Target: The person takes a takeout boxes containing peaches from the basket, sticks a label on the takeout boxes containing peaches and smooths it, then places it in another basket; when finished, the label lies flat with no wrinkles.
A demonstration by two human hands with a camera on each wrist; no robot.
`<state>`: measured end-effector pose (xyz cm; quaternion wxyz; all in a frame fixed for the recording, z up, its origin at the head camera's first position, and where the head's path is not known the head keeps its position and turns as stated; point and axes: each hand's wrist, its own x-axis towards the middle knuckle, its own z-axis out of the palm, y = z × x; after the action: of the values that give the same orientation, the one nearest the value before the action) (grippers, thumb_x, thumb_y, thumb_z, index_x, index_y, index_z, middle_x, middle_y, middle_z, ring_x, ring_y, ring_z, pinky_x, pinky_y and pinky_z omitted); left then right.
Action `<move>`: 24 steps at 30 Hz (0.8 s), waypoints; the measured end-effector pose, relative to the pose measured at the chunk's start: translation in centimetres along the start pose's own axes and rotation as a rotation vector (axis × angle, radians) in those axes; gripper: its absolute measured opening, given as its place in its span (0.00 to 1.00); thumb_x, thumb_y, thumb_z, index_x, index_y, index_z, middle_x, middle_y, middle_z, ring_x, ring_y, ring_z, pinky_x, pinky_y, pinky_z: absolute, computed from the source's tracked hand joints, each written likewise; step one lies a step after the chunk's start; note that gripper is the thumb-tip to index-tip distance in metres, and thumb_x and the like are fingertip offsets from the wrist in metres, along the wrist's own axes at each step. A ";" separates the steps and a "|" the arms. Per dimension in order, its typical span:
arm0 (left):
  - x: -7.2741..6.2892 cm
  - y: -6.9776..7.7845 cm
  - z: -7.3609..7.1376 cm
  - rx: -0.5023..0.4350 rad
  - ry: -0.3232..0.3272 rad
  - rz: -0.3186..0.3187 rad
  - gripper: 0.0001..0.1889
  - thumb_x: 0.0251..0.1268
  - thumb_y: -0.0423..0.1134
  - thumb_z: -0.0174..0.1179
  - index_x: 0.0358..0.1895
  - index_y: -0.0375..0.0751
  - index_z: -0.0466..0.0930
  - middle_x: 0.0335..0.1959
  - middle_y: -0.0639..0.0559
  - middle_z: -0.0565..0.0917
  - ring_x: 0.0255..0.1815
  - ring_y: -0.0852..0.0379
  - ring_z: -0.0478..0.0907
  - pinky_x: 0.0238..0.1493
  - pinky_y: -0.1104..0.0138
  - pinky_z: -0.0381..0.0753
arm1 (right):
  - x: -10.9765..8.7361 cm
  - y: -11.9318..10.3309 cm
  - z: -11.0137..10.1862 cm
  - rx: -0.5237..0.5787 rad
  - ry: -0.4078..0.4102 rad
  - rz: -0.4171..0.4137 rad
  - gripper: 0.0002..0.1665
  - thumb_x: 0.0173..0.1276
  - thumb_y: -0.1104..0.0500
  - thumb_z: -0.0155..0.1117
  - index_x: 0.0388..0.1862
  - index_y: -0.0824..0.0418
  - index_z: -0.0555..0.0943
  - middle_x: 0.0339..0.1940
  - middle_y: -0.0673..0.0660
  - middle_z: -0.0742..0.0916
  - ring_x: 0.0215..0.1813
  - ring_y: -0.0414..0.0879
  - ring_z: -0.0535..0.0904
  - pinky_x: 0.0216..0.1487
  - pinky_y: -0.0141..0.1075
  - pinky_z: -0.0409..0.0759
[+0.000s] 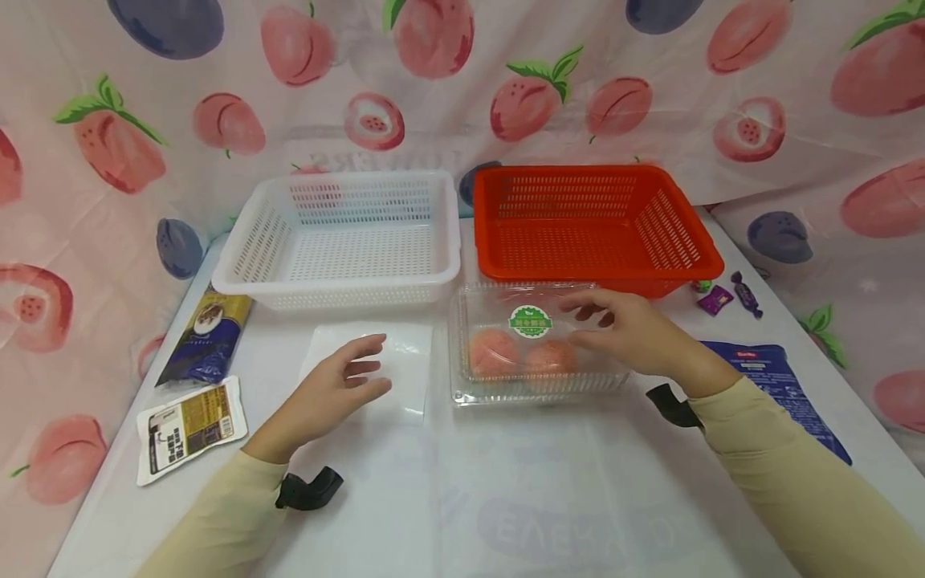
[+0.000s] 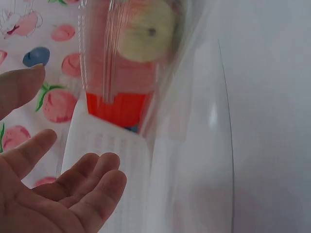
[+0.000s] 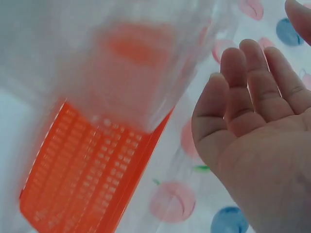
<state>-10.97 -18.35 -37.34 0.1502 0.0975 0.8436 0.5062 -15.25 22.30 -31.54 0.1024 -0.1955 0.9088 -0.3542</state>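
A clear plastic clamshell box (image 1: 477, 313) with a round green label holds peach-like fruits (image 1: 494, 353) and sits in front of the red basket. My right hand (image 1: 629, 333) is over the box's right end, fingers loosely bent and parted, gripping nothing. In the right wrist view the fingers of that hand (image 3: 257, 116) are relaxed beside the blurred box. Left of the box, my left hand (image 1: 328, 393) hovers above a flat, shiny clear plastic bag (image 1: 408, 377), thumb apart from the fingers. The left wrist view shows that palm (image 2: 63, 194) holding nothing, with a pale fruit (image 2: 146, 31) beyond it.
A white basket (image 1: 336, 293) and a red basket (image 1: 600, 277) stand side by side at the back. On the left lie a blue-and-gold packet (image 1: 209, 337) and a white-and-gold pouch (image 1: 191, 429). Wrapped candies (image 1: 715, 300) and a blue pouch (image 1: 780, 393) are on the right.
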 end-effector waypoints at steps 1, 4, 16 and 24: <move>0.3 0.2 0.4 -0.017 -0.010 0.009 0.36 0.68 0.43 0.65 0.76 0.43 0.61 0.72 0.37 0.66 0.69 0.39 0.69 0.64 0.47 0.71 | -0.3 0.2 -0.2 0.000 0.009 0.004 0.26 0.70 0.56 0.68 0.65 0.60 0.78 0.58 0.58 0.83 0.56 0.53 0.75 0.57 0.51 0.75; 1.1 0.5 1.5 -0.051 -0.037 0.032 0.36 0.68 0.42 0.65 0.77 0.45 0.61 0.72 0.37 0.67 0.68 0.40 0.70 0.65 0.49 0.71 | -1.1 0.9 -0.6 0.001 0.041 0.030 0.26 0.71 0.56 0.67 0.65 0.61 0.77 0.58 0.61 0.82 0.58 0.56 0.74 0.58 0.54 0.73; 3.4 2.1 4.5 -0.122 -0.112 0.033 0.38 0.69 0.46 0.64 0.79 0.54 0.57 0.72 0.39 0.67 0.67 0.43 0.72 0.63 0.49 0.73 | -2.7 3.7 -0.1 0.041 0.133 0.089 0.30 0.71 0.55 0.68 0.69 0.63 0.74 0.62 0.64 0.79 0.60 0.60 0.72 0.59 0.57 0.73; 4.4 3.2 5.7 -0.147 -0.129 0.030 0.38 0.69 0.45 0.65 0.79 0.58 0.57 0.72 0.42 0.67 0.64 0.45 0.75 0.61 0.49 0.75 | -3.1 4.9 0.3 0.124 0.109 0.117 0.36 0.71 0.56 0.67 0.74 0.65 0.68 0.69 0.67 0.75 0.68 0.67 0.67 0.61 0.66 0.69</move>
<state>-12.99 -10.77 -37.69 0.2033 0.1313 0.7913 0.5616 -13.79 26.74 -34.95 0.0852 -0.1156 0.8991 -0.4134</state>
